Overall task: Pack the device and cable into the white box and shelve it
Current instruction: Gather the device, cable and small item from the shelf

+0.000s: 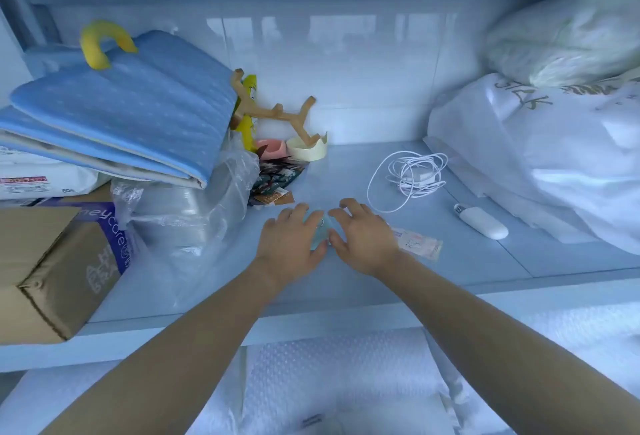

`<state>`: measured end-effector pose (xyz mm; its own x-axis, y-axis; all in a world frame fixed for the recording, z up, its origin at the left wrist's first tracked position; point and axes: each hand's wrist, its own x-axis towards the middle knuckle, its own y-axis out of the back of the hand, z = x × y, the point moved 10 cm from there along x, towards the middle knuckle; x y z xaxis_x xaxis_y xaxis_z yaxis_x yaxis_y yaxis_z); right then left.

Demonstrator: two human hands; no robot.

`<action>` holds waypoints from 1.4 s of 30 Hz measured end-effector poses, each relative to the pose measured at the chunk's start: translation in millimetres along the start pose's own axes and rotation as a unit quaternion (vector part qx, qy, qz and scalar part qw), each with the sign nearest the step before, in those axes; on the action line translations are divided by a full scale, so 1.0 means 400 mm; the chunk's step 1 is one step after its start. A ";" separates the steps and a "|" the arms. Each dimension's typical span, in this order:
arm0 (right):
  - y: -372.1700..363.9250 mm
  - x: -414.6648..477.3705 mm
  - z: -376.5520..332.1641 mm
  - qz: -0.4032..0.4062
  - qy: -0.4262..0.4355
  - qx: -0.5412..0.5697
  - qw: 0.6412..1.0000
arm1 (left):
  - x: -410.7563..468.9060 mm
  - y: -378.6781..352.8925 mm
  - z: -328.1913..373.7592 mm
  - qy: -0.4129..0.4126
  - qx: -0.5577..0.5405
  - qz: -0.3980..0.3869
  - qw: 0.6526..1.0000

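Head view: white cable (408,175) loosely coiled; white oblong device (481,221) near.

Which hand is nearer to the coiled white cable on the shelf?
Right. The right hand lies below and left of the coiled white cable; the left hand is farther left, beyond the right hand.
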<state>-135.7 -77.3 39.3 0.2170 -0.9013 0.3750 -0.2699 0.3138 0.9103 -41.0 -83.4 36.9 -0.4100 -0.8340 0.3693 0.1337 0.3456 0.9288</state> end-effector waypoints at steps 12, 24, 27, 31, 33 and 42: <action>-0.047 -0.015 0.046 -0.046 -0.022 -0.067 0.996 | 0.016 -0.088 -0.005 0.000 -0.081 -0.078 0.994; -0.010 -0.076 0.213 -0.074 -0.103 -0.065 0.990 | 0.062 -0.124 0.071 -0.021 -0.038 -0.101 0.994; -0.008 -0.090 0.271 -0.104 -0.123 -0.070 0.985 | 0.077 -0.130 0.120 -0.024 -0.050 -0.098 0.994; 0.001 -0.100 0.326 -0.117 -0.128 -0.062 0.983 | 0.100 -0.139 0.195 -0.030 -0.070 -0.095 0.993; 0.010 -0.104 0.349 -0.107 -0.122 -0.060 0.985 | 0.114 -0.141 0.231 -0.027 -0.075 -0.091 0.993; 0.050 -0.125 0.496 -0.077 -0.163 -0.055 0.982 | 0.157 -0.152 0.370 -0.025 -0.097 -0.073 0.992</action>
<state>-338.2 -85.1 4.1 -0.0704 -0.9826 0.1720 -0.1514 0.1809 0.9718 -208.4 -93.0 -0.7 -0.4808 -0.8454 0.2327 0.2391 0.1289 0.9624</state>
